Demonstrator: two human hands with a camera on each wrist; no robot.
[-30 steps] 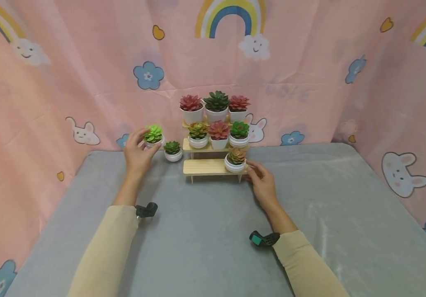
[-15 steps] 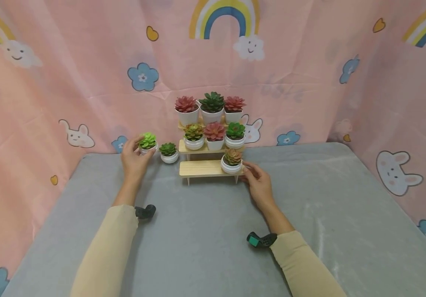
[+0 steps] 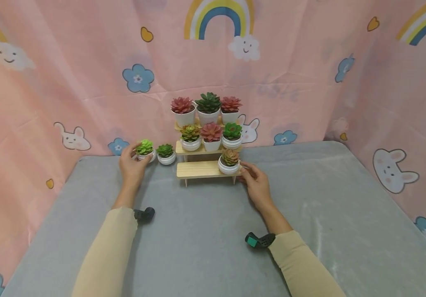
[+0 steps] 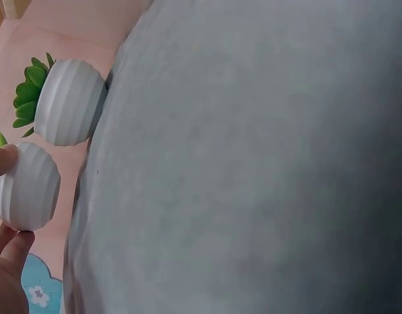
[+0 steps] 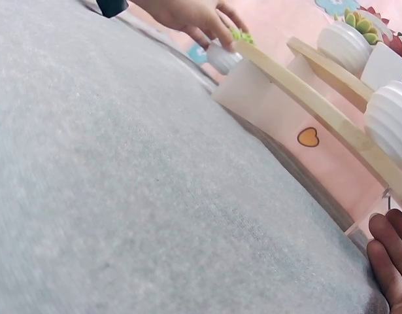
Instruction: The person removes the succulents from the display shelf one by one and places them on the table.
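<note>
My left hand [image 3: 132, 167] pinches the white pot of a bright green succulent [image 3: 145, 147] between thumb and fingers. In the left wrist view this pot [image 4: 27, 186] hangs a little off the grey tabletop. Just right of it stands a dark green potted succulent [image 3: 166, 154]. My right hand [image 3: 256, 183] lies at the right end of the lowest wooden shelf [image 3: 198, 169], beside an orange-brown potted succulent [image 3: 229, 161]. In the right wrist view its fingers [image 5: 385, 252] lie fairly straight against the shelf's end, near a clear leg; the thumb is out of that view.
Two higher steps of the shelf [image 3: 180, 147] each carry three potted succulents, among them a red one [image 3: 211, 132] and a dark green one [image 3: 208, 103]. A pink printed curtain [image 3: 287, 82] hangs behind the grey-covered table [image 3: 205, 239].
My left hand has lowered the bright green succulent toward the table, left of the dark green one. The right hand stays at the shelf's end. The whole view has shifted slightly.
</note>
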